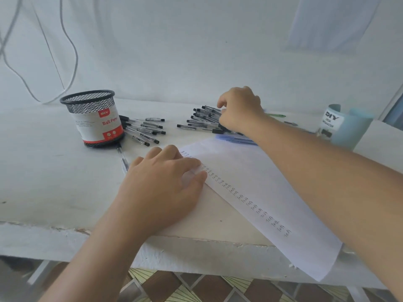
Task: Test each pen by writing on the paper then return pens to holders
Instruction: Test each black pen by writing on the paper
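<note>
**Picking the next pen for testing.** Far left of the paper point(272, 188), a black mesh cup point(89, 112) stands upright. Between it and the paper lies a small heap of pens point(144, 129), and one loose pen point(123, 159) lies just off the paper's left edge. The left hand point(161, 188) rests on that edge, fingers fairly straight and flat, pressing the sheet to the table point(54, 171). A column of written marks point(250, 200) runs down the paper from beneath its fingertips. Beyond the paper's far end lies a large heap of pens point(202, 118). The right hand point(239, 107) reaches into it with fingers curled downward; whether they already pinch a pen cannot be told, as the hand hides its own fingertips. Right of the paper stands a blue organiser point(346, 125). Good practice, by judgement: lift one pen only, clear of its neighbours, and hold the sheet flat so that the next mark lands beside the column.
</note>
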Demonstrator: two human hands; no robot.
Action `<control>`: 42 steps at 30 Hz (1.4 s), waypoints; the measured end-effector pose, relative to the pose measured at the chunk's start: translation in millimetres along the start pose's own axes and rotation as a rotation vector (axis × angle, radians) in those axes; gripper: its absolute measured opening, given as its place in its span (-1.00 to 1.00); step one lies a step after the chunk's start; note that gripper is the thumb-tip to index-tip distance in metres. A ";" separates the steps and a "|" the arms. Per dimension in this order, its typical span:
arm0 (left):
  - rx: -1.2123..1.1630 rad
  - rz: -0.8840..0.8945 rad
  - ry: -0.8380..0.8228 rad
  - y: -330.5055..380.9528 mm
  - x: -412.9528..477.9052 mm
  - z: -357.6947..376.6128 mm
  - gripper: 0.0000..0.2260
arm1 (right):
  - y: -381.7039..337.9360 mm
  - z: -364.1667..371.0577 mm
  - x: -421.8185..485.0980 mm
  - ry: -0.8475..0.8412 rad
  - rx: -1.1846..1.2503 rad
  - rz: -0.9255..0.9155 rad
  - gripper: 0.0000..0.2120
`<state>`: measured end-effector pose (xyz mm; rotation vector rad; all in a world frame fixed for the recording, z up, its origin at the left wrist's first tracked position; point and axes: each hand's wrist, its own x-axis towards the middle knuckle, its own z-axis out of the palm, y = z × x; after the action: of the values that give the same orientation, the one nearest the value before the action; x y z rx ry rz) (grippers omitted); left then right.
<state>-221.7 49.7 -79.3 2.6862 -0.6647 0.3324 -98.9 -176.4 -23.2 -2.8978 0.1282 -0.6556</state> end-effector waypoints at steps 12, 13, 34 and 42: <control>-0.016 -0.018 0.057 -8.3 4.4 5.0 -0.52 | -82.5 22.1 -4.1 -0.373 0.264 -0.219 -0.83; -0.015 -0.018 0.063 -9.0 4.7 5.8 -0.53 | -84.9 26.6 -3.3 -0.367 0.246 -0.216 -0.84; 0.065 -0.026 -0.039 4.6 -2.1 -0.6 -0.43 | -34.9 -64.9 -55.8 0.117 1.611 0.323 -0.92; 0.152 -0.075 -0.161 25.5 -0.5 -8.6 -0.24 | 6.6 -83.3 -117.9 -0.186 1.657 0.417 -0.81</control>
<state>-235.7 32.1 -64.5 2.8980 -0.6041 0.1542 -241.4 -180.6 0.2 -1.2464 0.0836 -0.1708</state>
